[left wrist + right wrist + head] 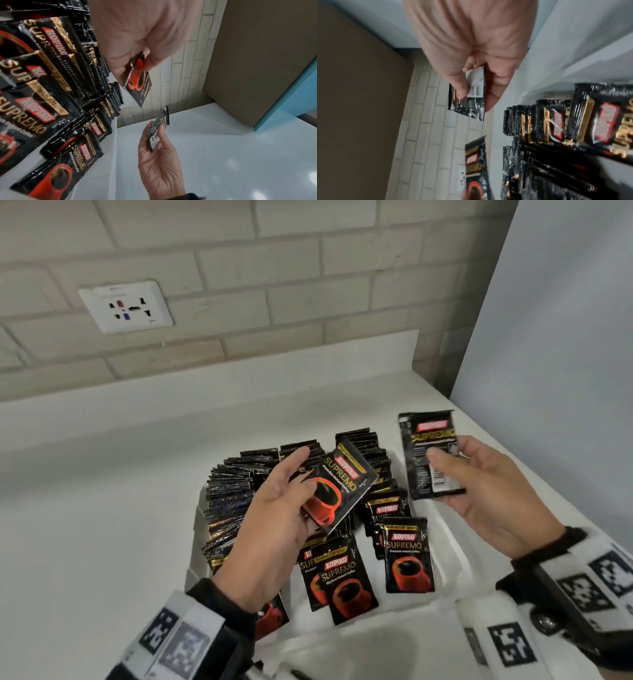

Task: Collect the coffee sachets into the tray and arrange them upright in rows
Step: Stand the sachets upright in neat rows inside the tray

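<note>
A: Where is the tray (455, 546)?
B: Low in the centre of the head view, a white tray, its right part bare.

A: And the sachets?
B: Black packets printed with a red cup and gold lettering. The upright rows (233, 494) fill the tray's left and far side, serrated tops up. Nearer the bottom, the front sachets (409, 556) stand face-on, leaning a little.

A: Any held up?
B: Two. The tilted sachet (337, 486) hangs at frame centre over the rows, front showing, pinched at its lower left corner. The barcode sachet (430, 455) is up at centre right, upright, back side showing, off the tray's far right corner.
</note>
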